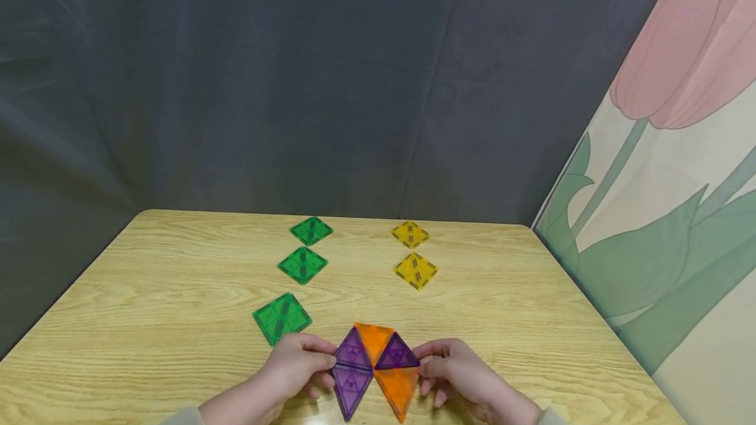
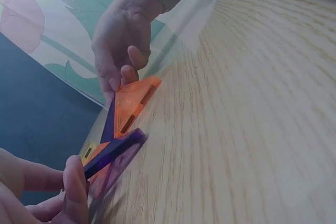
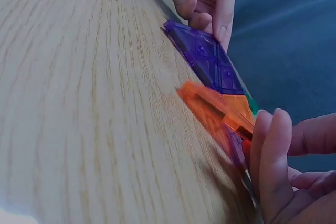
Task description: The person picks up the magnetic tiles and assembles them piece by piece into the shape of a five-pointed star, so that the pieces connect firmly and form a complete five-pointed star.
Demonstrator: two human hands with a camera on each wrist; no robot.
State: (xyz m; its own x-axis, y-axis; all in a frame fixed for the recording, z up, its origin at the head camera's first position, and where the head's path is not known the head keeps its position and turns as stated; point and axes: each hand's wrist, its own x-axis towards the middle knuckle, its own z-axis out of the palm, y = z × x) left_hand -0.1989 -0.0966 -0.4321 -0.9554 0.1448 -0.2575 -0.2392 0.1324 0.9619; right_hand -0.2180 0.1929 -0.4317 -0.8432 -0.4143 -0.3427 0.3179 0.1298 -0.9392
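Several triangular magnetic tiles, purple and orange, are joined edge to edge in a fan close over the tabletop. My left hand (image 1: 298, 366) pinches the fan's left corner, where an upper purple tile (image 1: 352, 349) meets a lower purple tile (image 1: 353, 387). At the opposite corner my right hand (image 1: 451, 372) pinches the join of a purple tile (image 1: 397, 352) and an orange tile (image 1: 398, 387). Another orange tile (image 1: 375, 340) forms the top. A V-shaped gap parts the lower purple and orange tiles. Both wrist views show the fan edge-on, with a reflection below it.
Left of centre, a green diamond (image 1: 282, 318) lies just beyond my left hand. Two more green diamonds (image 1: 302, 265) stand in a column behind it. Two yellow diamonds (image 1: 416, 271) lie further right on the wooden table (image 1: 147, 320). A dark curtain (image 1: 283, 84) hangs behind.
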